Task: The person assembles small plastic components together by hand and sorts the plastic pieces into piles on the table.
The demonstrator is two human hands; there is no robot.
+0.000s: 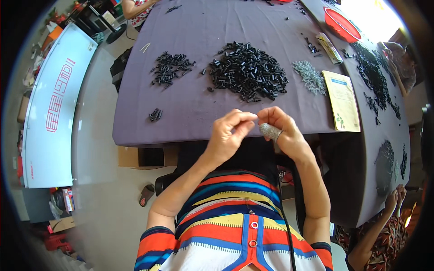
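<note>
My left hand [227, 136] and my right hand [288, 134] meet just above the table's near edge, fingertips almost touching. The fingers of both are closed in a pinch; whatever lies between them is too small to make out. A grey knitted-looking finger cover [270, 131] sits on my right thumb. Beyond my hands a big heap of short black tubular parts [248, 71] lies on the purple-grey tablecloth [181, 113]. To its left is a smaller spread of black parts [171, 68], with a little cluster [156, 114] nearer me. Small clear or silvery pieces [310, 77] lie right of the heap.
A yellow booklet [342, 101] and a yellow-and-white box [329, 48] lie at the right. A red basket [342, 25] stands farther back. Co-workers sit at the table's right and far left, one's hands [395, 198] at lower right. An open cardboard box [147, 156] is below the edge.
</note>
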